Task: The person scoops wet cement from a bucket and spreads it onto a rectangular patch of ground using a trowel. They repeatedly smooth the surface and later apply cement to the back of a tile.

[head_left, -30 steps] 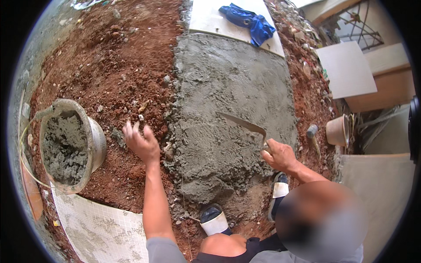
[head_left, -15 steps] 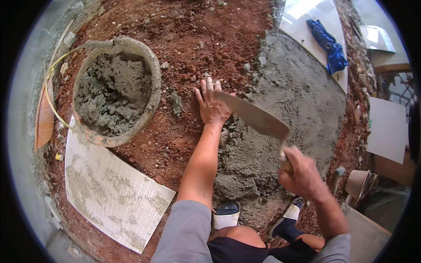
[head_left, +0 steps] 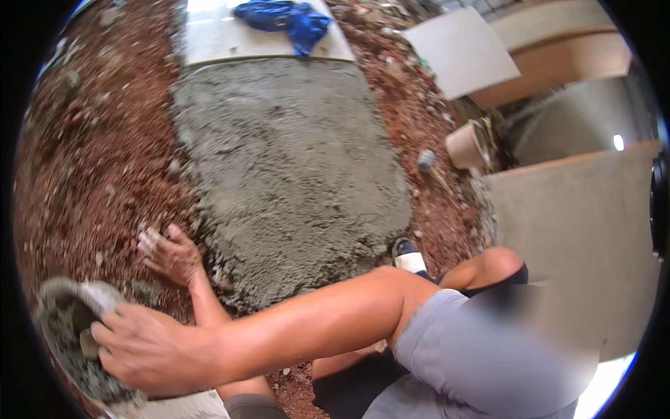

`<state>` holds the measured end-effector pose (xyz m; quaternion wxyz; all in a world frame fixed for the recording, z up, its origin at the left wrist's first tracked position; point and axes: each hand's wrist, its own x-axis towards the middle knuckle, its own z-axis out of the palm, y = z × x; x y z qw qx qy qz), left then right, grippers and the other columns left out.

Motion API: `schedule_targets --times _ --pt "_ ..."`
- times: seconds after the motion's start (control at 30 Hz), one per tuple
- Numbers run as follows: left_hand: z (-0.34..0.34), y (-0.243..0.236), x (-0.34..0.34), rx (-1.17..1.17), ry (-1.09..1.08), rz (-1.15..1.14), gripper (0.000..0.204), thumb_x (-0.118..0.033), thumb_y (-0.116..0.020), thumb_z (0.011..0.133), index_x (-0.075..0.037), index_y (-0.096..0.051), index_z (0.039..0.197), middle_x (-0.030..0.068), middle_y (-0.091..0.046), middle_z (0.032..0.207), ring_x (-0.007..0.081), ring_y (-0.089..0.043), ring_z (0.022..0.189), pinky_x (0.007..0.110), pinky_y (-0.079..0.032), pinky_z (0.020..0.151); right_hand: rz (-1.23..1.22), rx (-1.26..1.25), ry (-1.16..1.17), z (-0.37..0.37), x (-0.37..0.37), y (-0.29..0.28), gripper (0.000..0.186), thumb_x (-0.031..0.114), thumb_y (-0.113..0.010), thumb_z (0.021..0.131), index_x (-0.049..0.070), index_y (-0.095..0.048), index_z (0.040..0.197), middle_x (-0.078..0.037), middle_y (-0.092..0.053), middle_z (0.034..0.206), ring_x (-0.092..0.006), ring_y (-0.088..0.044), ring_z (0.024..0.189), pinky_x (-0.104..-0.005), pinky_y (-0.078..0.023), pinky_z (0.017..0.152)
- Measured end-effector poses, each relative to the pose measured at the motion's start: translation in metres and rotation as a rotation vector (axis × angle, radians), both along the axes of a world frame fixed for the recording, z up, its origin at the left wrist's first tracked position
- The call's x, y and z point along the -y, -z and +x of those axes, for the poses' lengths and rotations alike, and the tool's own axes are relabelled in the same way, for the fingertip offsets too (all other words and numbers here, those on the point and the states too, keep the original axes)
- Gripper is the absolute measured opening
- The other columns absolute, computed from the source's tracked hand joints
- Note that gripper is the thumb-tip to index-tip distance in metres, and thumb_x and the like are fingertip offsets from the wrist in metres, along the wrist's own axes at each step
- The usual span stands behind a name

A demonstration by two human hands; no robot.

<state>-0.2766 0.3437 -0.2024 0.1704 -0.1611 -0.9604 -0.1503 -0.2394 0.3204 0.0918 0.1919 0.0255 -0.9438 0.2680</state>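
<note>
My left hand (head_left: 171,255) rests on the red, stony soil (head_left: 105,174) with fingers apart, just left of the wet grey cement bed (head_left: 286,153). My right hand (head_left: 139,339) reaches across my body to the bucket (head_left: 105,293) at the lower left, fingers wrapped round the trowel's handle (head_left: 89,343); the blade is hidden in the bucket or behind my hand. The bucket holds grey mortar (head_left: 56,328). My right forearm crosses in front of my left arm. A light sheet (head_left: 178,407) shows at the bottom edge.
A pale board (head_left: 209,35) with a blue cloth (head_left: 307,31) adjoins the bed's far end. At right are a mallet (head_left: 426,161), a pink bucket (head_left: 462,145), a white square sheet (head_left: 460,56) and a concrete slab (head_left: 572,237). My sandalled foot (head_left: 410,260) stands beside the bed.
My right hand has swung from above the cement bed across to the bucket at the left, carrying the trowel. My left hand has settled on the soil. The view has shifted.
</note>
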Motion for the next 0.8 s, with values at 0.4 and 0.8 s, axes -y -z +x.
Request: schedule_targets --times 0.4,0.8 --pt "0.001 -0.007 -0.009 -0.065 -0.022 -0.157 0.058 -0.049 -0.045 0.097 -0.01 -0.042 0.14 0.0117 -0.041 0.147 0.0309 -0.038 0.136 0.055 -0.03 0.106 -0.277 0.472 0.635 0.215 -0.162 -0.011 0.025 0.027 -0.065 0.089 0.006 -0.068 0.101 -0.013 -0.065 0.105 -0.0276 -0.064 0.098 -0.0372 -0.052 0.085" --pt "-0.021 -0.008 -0.028 0.144 -0.41 -0.308 0.058 -0.05 -0.035 0.099 -0.012 -0.042 0.142 0.0101 -0.037 0.15 0.0311 -0.033 0.139 0.054 -0.03 0.108 -0.104 0.295 0.878 0.214 -0.423 -0.021 0.023 0.024 -0.065 0.089 0.002 -0.07 0.097 -0.013 -0.068 0.094 -0.0266 -0.065 0.089 -0.0353 -0.05 0.079"
